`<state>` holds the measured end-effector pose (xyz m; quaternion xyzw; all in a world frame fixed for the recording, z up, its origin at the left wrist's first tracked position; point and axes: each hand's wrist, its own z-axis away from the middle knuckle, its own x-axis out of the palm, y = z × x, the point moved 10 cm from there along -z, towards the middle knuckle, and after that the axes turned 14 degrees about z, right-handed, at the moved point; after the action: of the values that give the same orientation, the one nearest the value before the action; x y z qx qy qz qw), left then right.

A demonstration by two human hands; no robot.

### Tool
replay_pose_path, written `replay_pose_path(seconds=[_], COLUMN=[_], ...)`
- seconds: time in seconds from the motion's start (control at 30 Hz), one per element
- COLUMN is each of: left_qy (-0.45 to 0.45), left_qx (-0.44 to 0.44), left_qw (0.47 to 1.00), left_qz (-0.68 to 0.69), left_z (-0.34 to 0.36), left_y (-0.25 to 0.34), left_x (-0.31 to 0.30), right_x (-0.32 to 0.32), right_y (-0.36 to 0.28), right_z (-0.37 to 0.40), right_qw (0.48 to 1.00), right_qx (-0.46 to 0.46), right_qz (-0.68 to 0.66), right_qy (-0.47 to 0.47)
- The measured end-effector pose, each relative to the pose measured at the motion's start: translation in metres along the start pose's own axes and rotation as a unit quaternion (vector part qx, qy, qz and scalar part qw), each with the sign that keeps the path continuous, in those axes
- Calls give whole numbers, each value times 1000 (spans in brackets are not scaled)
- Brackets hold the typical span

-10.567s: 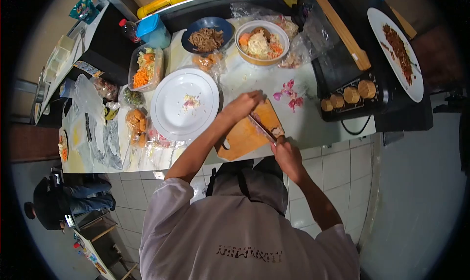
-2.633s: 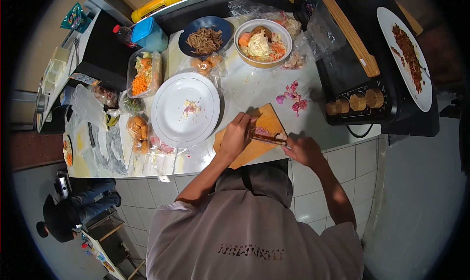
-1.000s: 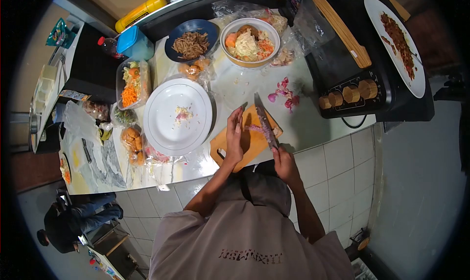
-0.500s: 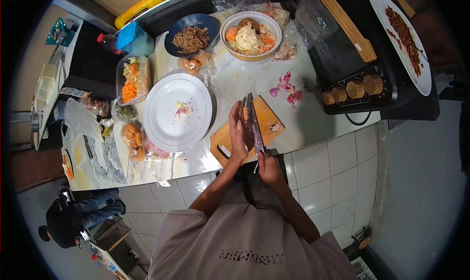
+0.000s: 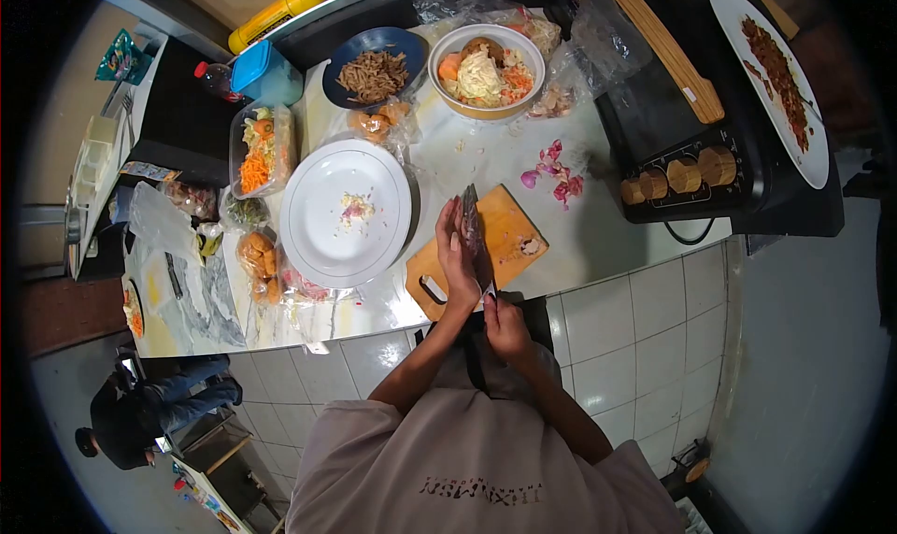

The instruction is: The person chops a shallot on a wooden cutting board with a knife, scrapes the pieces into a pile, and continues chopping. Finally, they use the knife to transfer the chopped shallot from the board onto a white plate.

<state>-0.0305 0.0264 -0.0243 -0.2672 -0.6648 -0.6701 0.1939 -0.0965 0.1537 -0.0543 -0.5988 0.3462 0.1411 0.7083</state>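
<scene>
My right hand (image 5: 507,330) is closed around the handle of a kitchen knife (image 5: 474,235), whose blade points away from me over a wooden cutting board (image 5: 509,218). Along the left side of the blade lies my left hand (image 5: 456,263), fingers stretched out and palm against or very near the metal. Small chopped pieces (image 5: 530,247) sit on the board's right part. To the left is a white plate (image 5: 313,249) with a little heap of finely chopped pale and purplish bits (image 5: 355,210). Reddish-purple onion skins (image 5: 561,181) lie on the counter beyond the board.
A dark bowl of brown strips (image 5: 374,74), a white bowl of mixed food (image 5: 537,57) and a tub of shredded vegetables (image 5: 254,165) stand behind. A black stove (image 5: 687,184) with wooden knobs is at right. Another person (image 5: 126,422) is at lower left.
The knife has turned in my right hand, so the blade's flat side faces differently beside my left palm. My left hand stays along it. The whole view has shifted slightly.
</scene>
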Motion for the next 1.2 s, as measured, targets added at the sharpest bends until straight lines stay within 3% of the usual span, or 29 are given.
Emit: replay_pose_path(seconds=[0.07, 0.13, 0.23, 0.3, 0.43, 0.57, 0.63, 0.67, 0.73, 0.93, 1.2], left_qy=[4, 11, 29, 71, 112, 106, 106, 147, 199, 201, 175], left_qx=[5, 11, 52, 90, 144, 204, 224, 209, 167, 127, 111], left_qw=[1000, 1000, 998, 990, 981, 971, 964, 962, 954, 967, 978], left_qz=[7, 15, 24, 83, 70, 65, 97, 98, 149, 92, -33], left_z=[-2, -2, -3, -6, -24, -45, -51, -55, -63, -64, -66], left_y=[1, 5, 26, 45, 104, 157, 178, 180, 173, 172, 161], left_x=[-3, -5, -6, -15, -27, -53, -69, -84, -120, -152, -145], right_x=[-3, 5, -2, 0, 6, 25, 18, 32, 32, 36, 47], right_y=[-4, -1, -20, -36, -81, -121, -150, -142, -156, -169, -149], right_z=[0, 1, -2, -8, -33, -66, -92, -103, -110, -121, -135], right_qw=[1000, 987, 970, 962, 954, 955, 969, 970, 963, 945, 959], right_qx=[-22, 84, 107, 90, 47, -27, -183, -120, -155, -214, -201], right_qz=[4, -75, -132, -143, -120, -69, 116, 111, 150, 228, 106], right_qy=[4, -115, -176, -215, -270, -287, -117, -179, -162, -99, -167])
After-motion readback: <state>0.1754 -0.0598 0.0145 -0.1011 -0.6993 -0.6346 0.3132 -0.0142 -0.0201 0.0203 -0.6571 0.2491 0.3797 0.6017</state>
